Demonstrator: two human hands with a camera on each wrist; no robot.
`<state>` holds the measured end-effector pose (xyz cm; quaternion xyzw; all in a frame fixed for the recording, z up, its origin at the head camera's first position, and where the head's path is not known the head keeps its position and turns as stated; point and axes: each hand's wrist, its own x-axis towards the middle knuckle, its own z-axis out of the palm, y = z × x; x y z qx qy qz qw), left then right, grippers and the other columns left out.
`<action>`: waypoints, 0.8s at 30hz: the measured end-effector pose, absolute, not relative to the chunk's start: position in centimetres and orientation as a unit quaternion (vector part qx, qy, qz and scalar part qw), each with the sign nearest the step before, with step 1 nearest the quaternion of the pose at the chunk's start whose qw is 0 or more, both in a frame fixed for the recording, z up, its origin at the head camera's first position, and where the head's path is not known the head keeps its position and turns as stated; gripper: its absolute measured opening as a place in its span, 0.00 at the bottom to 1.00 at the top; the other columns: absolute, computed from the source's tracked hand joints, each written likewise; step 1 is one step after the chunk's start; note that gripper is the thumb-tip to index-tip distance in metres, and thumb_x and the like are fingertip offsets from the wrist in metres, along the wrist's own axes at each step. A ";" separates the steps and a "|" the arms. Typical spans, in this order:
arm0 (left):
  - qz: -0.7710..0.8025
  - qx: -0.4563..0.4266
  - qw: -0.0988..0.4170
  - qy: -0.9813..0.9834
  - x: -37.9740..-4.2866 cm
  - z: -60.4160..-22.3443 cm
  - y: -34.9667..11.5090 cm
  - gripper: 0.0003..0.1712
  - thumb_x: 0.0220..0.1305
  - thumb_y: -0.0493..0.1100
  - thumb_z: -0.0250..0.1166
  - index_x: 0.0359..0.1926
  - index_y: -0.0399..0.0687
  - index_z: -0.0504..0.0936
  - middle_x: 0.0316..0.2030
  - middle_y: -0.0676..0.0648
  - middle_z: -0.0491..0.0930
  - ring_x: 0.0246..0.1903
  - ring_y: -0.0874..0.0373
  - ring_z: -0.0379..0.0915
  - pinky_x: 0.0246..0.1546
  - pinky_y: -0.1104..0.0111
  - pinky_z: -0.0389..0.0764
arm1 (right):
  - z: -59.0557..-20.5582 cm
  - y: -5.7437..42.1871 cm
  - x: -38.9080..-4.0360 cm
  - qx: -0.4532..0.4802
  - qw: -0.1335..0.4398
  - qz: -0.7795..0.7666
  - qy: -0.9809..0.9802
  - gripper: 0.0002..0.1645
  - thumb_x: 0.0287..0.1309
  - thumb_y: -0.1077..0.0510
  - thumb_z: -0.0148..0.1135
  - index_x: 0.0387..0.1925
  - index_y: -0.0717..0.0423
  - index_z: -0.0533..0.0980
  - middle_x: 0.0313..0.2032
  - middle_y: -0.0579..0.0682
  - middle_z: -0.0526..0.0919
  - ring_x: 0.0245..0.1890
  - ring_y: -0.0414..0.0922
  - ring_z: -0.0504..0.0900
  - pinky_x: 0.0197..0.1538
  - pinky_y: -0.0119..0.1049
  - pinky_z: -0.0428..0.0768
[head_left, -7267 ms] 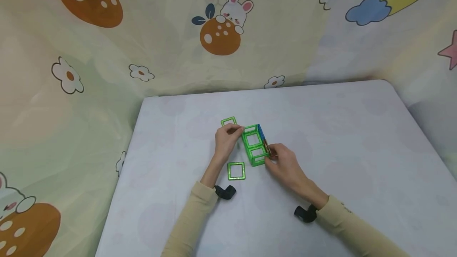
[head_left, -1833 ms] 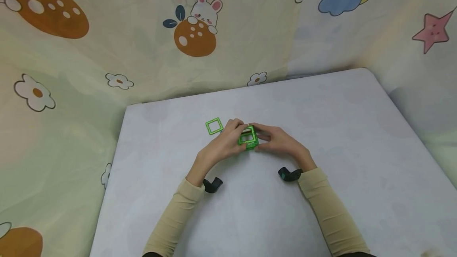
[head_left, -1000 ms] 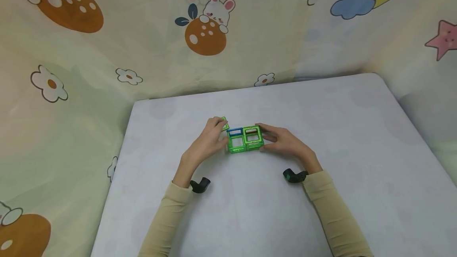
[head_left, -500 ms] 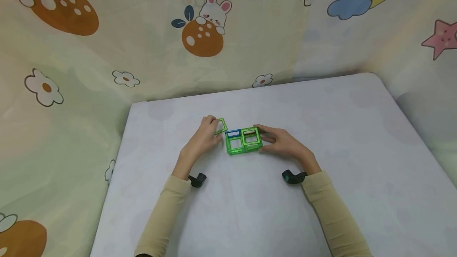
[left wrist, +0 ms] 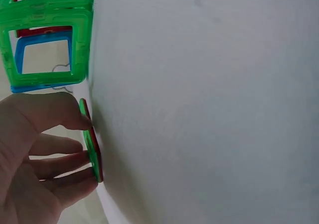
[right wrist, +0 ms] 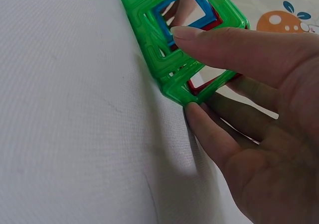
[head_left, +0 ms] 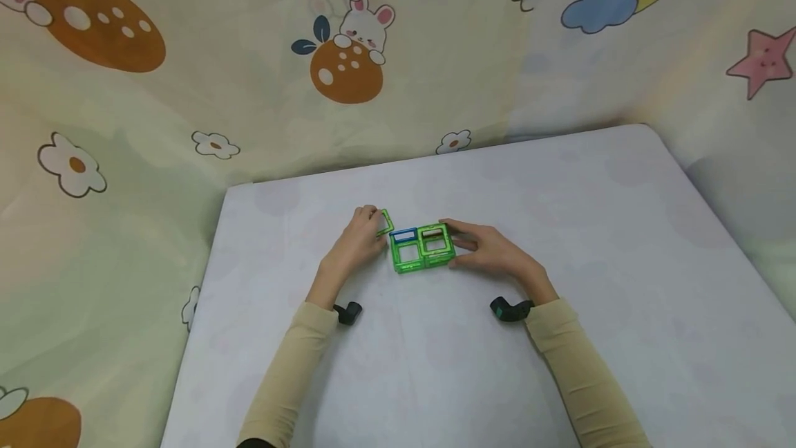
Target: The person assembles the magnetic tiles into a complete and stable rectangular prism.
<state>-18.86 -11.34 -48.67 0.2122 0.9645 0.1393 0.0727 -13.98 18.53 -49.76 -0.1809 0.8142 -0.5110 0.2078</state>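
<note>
A frame box of see-through magnetic tiles [head_left: 425, 265] stands on the table, mostly green with a blue tile [left wrist: 20, 55] at its far side. A green tile covers its right half; the left half's top is open. My right hand [head_left: 494, 249] holds the box's right end, with the thumb across the near face in the right wrist view and other fingers at the end and behind. Just left of the box, my left hand [head_left: 354, 246] pinches a loose green square magnetic tile [left wrist: 93, 149] between thumb and fingers. Its edge, green with red, lies close to the table in the left wrist view.
The white table [head_left: 423, 365] reaches a patterned cloth backdrop [head_left: 261, 102] at the back and sides. Black wrist cameras [head_left: 511, 310] sit below each hand.
Since 7.3 s ago the box has turned sideways, and the loose tile in front has gone from its place. My left hand has left the box and taken hold of the tile on its left.
</note>
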 end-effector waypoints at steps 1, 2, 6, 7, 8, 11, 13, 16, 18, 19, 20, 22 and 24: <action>0.135 0.213 0.071 0.965 -18.8 -48.7 -11.4 0.31 0.69 0.38 0.66 0.69 0.30 0.70 0.66 0.35 0.70 0.67 0.43 0.66 0.67 0.56 0.72 | -49.8 18.5 -14.0 -0.183 0.208 -0.510 0.814 0.53 0.57 0.62 0.76 0.79 0.53 0.59 0.77 0.60 0.62 0.71 0.59 0.71 0.68 0.49 0.74; 0.134 0.214 0.069 0.965 -18.8 -48.8 -11.4 0.31 0.69 0.38 0.66 0.68 0.29 0.71 0.66 0.35 0.70 0.66 0.43 0.66 0.67 0.56 0.73 | -49.8 18.4 -14.0 -0.183 0.208 -0.509 0.815 0.53 0.57 0.61 0.76 0.79 0.53 0.59 0.77 0.60 0.62 0.71 0.59 0.71 0.68 0.48 0.74; 0.140 0.212 0.062 0.965 -18.6 -48.7 -11.6 0.29 0.68 0.37 0.67 0.67 0.29 0.73 0.64 0.35 0.71 0.64 0.43 0.67 0.65 0.55 0.74 | -49.9 18.3 -14.1 -0.186 0.203 -0.496 0.823 0.53 0.57 0.60 0.76 0.79 0.52 0.59 0.76 0.59 0.63 0.71 0.58 0.72 0.68 0.48 0.74; 0.143 0.211 0.062 0.965 -18.5 -48.6 -11.6 0.29 0.68 0.37 0.67 0.66 0.30 0.73 0.64 0.35 0.71 0.64 0.44 0.66 0.65 0.55 0.74 | -49.8 18.3 -14.1 -0.186 0.201 -0.494 0.825 0.53 0.57 0.60 0.77 0.79 0.52 0.59 0.76 0.59 0.64 0.71 0.58 0.72 0.68 0.48 0.74; 0.145 0.209 0.063 0.965 -18.5 -48.6 -11.7 0.29 0.67 0.37 0.67 0.66 0.30 0.74 0.63 0.35 0.71 0.63 0.44 0.66 0.64 0.56 0.75 | -49.8 18.3 -14.1 -0.184 0.200 -0.491 0.828 0.53 0.56 0.60 0.77 0.79 0.51 0.60 0.76 0.58 0.64 0.71 0.57 0.73 0.68 0.48 0.74; 0.152 0.200 0.069 0.966 -18.4 -48.4 -11.8 0.29 0.67 0.37 0.68 0.66 0.31 0.74 0.63 0.36 0.70 0.62 0.45 0.65 0.63 0.56 0.75 | -49.5 18.3 -14.2 -0.183 0.200 -0.485 0.831 0.53 0.56 0.60 0.77 0.79 0.51 0.60 0.76 0.58 0.64 0.70 0.57 0.73 0.68 0.49 0.74; 0.159 0.193 0.075 0.965 -18.3 -48.3 -11.9 0.30 0.67 0.38 0.68 0.67 0.31 0.73 0.63 0.37 0.69 0.62 0.45 0.64 0.62 0.56 0.75 | -49.4 18.3 -14.2 -0.178 0.203 -0.483 0.833 0.53 0.56 0.59 0.77 0.79 0.50 0.60 0.77 0.57 0.64 0.70 0.57 0.73 0.68 0.48 0.74; 0.169 0.185 0.078 0.965 -18.2 -48.1 -12.1 0.31 0.66 0.37 0.69 0.67 0.31 0.73 0.62 0.37 0.68 0.61 0.45 0.64 0.61 0.56 0.76 | -49.4 18.4 -14.2 -0.173 0.207 -0.481 0.834 0.53 0.57 0.59 0.77 0.79 0.50 0.59 0.77 0.57 0.63 0.70 0.57 0.73 0.68 0.48 0.74; 0.175 0.182 0.077 0.965 -18.0 -48.0 -12.3 0.32 0.64 0.37 0.70 0.67 0.31 0.73 0.62 0.37 0.68 0.61 0.45 0.63 0.61 0.55 0.76 | -49.5 18.4 -14.2 -0.173 0.208 -0.480 0.834 0.54 0.57 0.58 0.77 0.79 0.50 0.59 0.77 0.57 0.63 0.70 0.58 0.73 0.68 0.48 0.74; 0.176 0.181 0.076 0.965 -18.0 -47.9 -12.4 0.32 0.64 0.37 0.70 0.66 0.32 0.73 0.62 0.37 0.68 0.61 0.45 0.63 0.61 0.56 0.76 | -49.5 18.4 -14.2 -0.172 0.208 -0.480 0.835 0.54 0.57 0.58 0.77 0.79 0.50 0.58 0.77 0.58 0.63 0.70 0.58 0.73 0.68 0.48 0.74; 0.177 0.180 0.074 0.965 -17.9 -47.9 -12.4 0.32 0.63 0.37 0.70 0.66 0.32 0.73 0.62 0.37 0.68 0.61 0.45 0.63 0.61 0.56 0.76 | -49.6 18.4 -14.2 -0.173 0.207 -0.481 0.834 0.54 0.57 0.58 0.76 0.80 0.51 0.58 0.77 0.58 0.63 0.70 0.58 0.73 0.68 0.49 0.74; 0.183 0.179 0.073 0.964 -17.8 -47.7 -12.6 0.33 0.62 0.36 0.71 0.67 0.32 0.73 0.62 0.37 0.67 0.61 0.45 0.63 0.60 0.56 0.76 | -49.7 18.4 -14.2 -0.174 0.206 -0.482 0.833 0.54 0.57 0.59 0.76 0.80 0.52 0.57 0.77 0.60 0.62 0.71 0.59 0.72 0.68 0.49 0.74; 0.191 0.179 0.070 0.962 -17.6 -47.5 -12.7 0.34 0.61 0.36 0.71 0.67 0.32 0.73 0.62 0.37 0.67 0.61 0.45 0.63 0.60 0.55 0.76 | -49.8 18.4 -14.2 -0.171 0.206 -0.483 0.834 0.54 0.57 0.59 0.77 0.80 0.51 0.57 0.77 0.59 0.62 0.71 0.59 0.72 0.68 0.49 0.74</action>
